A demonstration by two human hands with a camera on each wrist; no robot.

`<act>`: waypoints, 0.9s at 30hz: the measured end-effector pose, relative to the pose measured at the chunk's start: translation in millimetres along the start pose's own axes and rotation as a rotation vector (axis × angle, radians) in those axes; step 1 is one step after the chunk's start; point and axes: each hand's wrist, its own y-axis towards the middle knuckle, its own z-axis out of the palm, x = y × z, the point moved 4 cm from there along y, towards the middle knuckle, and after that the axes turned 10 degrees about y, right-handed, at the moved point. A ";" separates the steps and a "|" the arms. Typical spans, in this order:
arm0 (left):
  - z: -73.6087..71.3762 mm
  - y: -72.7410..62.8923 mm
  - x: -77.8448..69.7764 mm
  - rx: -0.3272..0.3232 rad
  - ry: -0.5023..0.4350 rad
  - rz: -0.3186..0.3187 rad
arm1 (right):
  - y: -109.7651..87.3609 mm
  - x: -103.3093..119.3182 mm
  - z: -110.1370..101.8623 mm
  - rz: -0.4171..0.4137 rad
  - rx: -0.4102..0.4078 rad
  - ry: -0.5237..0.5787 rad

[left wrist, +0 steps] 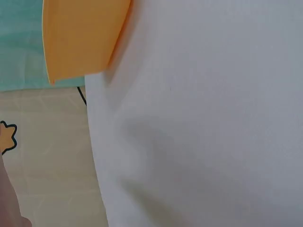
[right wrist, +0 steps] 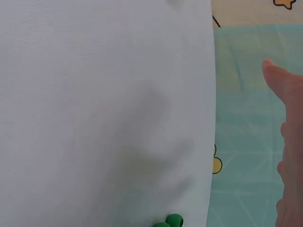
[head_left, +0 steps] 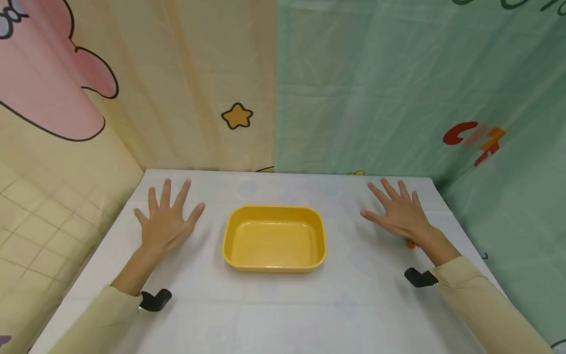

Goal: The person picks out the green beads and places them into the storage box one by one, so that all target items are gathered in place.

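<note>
A yellow rectangular tray (head_left: 274, 241) with rounded corners stands in the middle of the white table, nothing inside it. To its left my left hand (head_left: 165, 223) is spread, fingers straight, holding nothing; its shadow falls on the cloth. On the tray's other side my right hand (head_left: 402, 211) is likewise spread and holds nothing. Partly hidden below the right wrist lies a small orange-red thing (head_left: 412, 244) with a bit of green. The right wrist view shows small, round green things (right wrist: 174, 220) at its bottom edge; their kind is unclear.
A white cloth (head_left: 265, 314) covers the table. Printed curtains, yellow (head_left: 185, 98) on the left and green (head_left: 353, 98) on the right, hang behind it and along its sides. Each wrist carries a black camera mount (head_left: 155, 300).
</note>
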 end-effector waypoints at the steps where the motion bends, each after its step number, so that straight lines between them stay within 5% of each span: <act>1: -0.3 -4.3 -2.0 -0.001 -0.022 -0.001 | -1.5 -0.6 0.0 -0.007 -0.003 0.008; 11: 15.5 -58.2 -40.6 -0.001 -0.311 0.006 | -24.2 -14.2 0.9 -0.042 -0.044 0.131; 17: 37.0 -87.4 -65.9 0.085 -0.656 -0.034 | -40.3 -27.9 7.4 -0.038 -0.077 0.205; 27: 47.6 -104.7 -95.8 0.235 -1.152 -0.073 | -74.8 -65.8 23.4 -0.015 -0.157 0.307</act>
